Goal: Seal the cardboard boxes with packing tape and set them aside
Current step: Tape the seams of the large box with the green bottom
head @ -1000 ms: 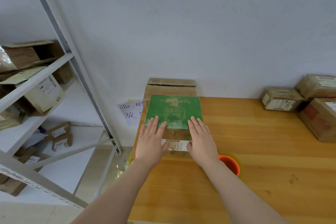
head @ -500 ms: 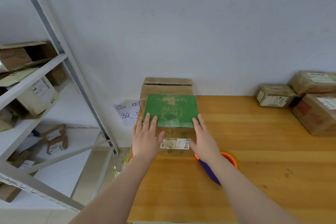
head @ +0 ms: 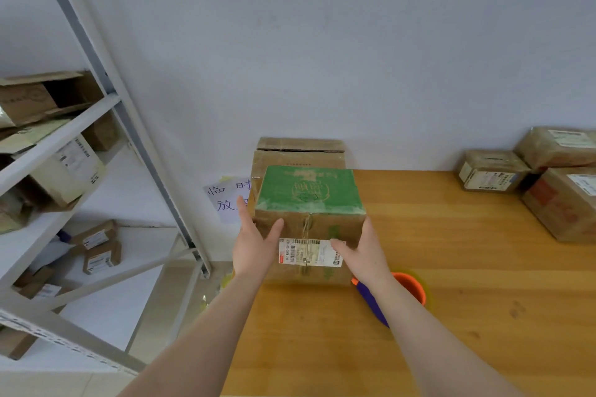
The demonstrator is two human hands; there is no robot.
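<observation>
Left hand (head: 254, 245), fingers straight, presses the green-topped box (head: 309, 190) on its left side; right hand (head: 364, 255) lays its thumb on the near face, fingers hidden; the box sits between both.

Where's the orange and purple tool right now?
Head view: the orange and purple tool lies on the wooden table at the near right corner of the green-topped box, partly hidden under the right forearm.
</observation>
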